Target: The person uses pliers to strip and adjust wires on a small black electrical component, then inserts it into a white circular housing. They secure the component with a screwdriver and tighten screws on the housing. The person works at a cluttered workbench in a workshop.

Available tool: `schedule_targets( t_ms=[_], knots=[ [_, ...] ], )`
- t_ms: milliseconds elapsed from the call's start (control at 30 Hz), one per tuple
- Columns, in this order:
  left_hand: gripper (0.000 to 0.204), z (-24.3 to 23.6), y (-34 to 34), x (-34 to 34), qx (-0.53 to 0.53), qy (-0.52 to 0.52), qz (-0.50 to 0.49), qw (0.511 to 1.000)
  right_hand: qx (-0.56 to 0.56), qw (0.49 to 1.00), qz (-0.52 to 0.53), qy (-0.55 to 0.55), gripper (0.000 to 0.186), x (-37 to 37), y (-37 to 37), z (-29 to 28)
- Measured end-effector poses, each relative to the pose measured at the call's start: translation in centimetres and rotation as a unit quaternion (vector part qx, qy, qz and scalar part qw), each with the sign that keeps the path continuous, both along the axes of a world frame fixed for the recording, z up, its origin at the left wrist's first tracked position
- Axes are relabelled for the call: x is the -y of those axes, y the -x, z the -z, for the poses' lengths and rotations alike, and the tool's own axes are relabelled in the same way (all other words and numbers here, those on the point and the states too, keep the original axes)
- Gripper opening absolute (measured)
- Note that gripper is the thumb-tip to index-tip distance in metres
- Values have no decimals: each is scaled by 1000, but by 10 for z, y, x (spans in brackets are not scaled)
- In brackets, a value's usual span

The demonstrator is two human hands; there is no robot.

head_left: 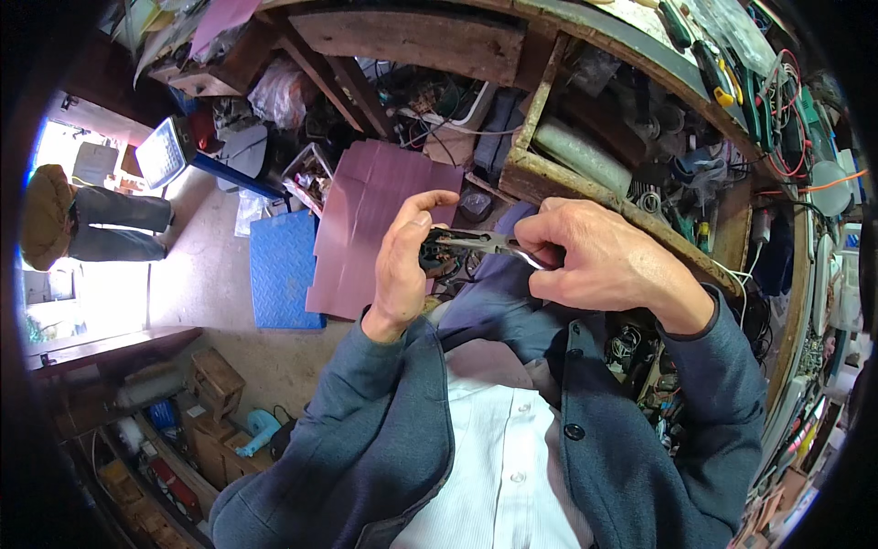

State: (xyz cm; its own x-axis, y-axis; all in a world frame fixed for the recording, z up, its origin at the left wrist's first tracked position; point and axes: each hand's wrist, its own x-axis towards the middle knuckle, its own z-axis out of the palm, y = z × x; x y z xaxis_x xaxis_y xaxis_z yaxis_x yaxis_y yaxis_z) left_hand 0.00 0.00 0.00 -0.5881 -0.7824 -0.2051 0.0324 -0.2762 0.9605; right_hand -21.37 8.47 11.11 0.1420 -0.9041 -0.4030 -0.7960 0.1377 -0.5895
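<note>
Long-nose pliers [492, 242] lie across the middle of the view, their handles wrapped by the fingers of my right hand [611, 258]. The jaws point left and meet a small, dark, rounded part with coppery bits [435, 260]. My left hand [399, 267] is curled round that part, thumb and fingers on its left side and over its top. Exactly what the jaws grip is too small to make out. Both hands are held in front of my chest, above my lap.
A cluttered wooden workbench [412, 41] runs along the far side, with screwdrivers and wires at its right end. Beyond my left hand are a pinkish sheet [366, 220] and a blue textured board [282, 270]. Another person [114, 215] stands at the far left by a bright opening.
</note>
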Motion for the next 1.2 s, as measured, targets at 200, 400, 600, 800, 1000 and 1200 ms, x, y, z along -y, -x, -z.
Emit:
schedule_targets(
  t_ms=[200,400,600,800,1000,1200],
  knots=[
    [50,-1,7,-10,-13,-12,40,999,-30,999,-35,4,21,-7,2,0],
    [48,-7,6,-10,-1,38,43,998,-78,995,-52,-18,25,-3,-9,-9],
    [42,-1,3,-9,26,91,52,994,-99,992,-43,-60,26,0,-14,-14],
    [41,-2,2,-12,46,107,45,992,-76,995,-21,-56,19,-4,-14,-9],
    [47,11,4,-10,49,141,28,988,-99,992,-46,-61,23,2,-14,-6],
    [46,9,1,-8,36,68,17,997,-66,996,-52,-24,21,7,-3,9]
  ],
)
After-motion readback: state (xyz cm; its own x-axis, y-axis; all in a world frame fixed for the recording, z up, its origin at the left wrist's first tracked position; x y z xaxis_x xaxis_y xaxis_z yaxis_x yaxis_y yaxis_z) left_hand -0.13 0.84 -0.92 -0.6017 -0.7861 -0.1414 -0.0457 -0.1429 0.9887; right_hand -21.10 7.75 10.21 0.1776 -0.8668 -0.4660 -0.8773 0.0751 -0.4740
